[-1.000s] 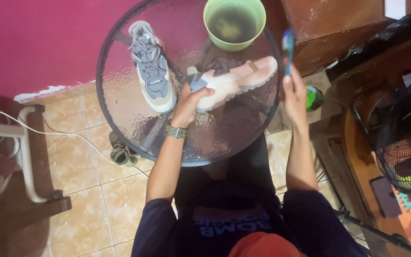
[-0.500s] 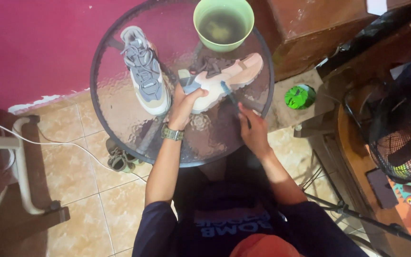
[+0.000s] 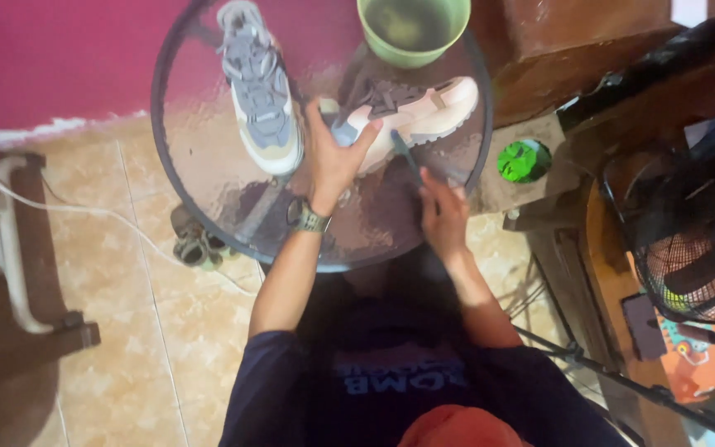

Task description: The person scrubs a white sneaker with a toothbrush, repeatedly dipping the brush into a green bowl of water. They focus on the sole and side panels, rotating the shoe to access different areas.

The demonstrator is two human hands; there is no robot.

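On a round glass table [image 3: 208,165] lies a pale pink sneaker [image 3: 424,112] on its side, and my left hand [image 3: 331,157] grips its heel end. My right hand [image 3: 443,211] holds a dark brush [image 3: 405,153] by the handle, its head touching the sneaker's sole edge. A second sneaker [image 3: 260,91], grey and cream, rests upright to the left, apart from both hands. A green basin [image 3: 411,29] stands at the table's far side, just behind the pink sneaker.
A magenta wall runs behind the table. A green round object [image 3: 523,160] sits on a ledge to the right, beside wooden furniture and a black fan [image 3: 697,232]. Small sandals [image 3: 192,240] lie on the tiled floor under the table. A white cable crosses the floor at left.
My right hand came down from beside the basin with the brush raised and now holds it against the sneaker. The left hand has stayed on the sneaker's heel.
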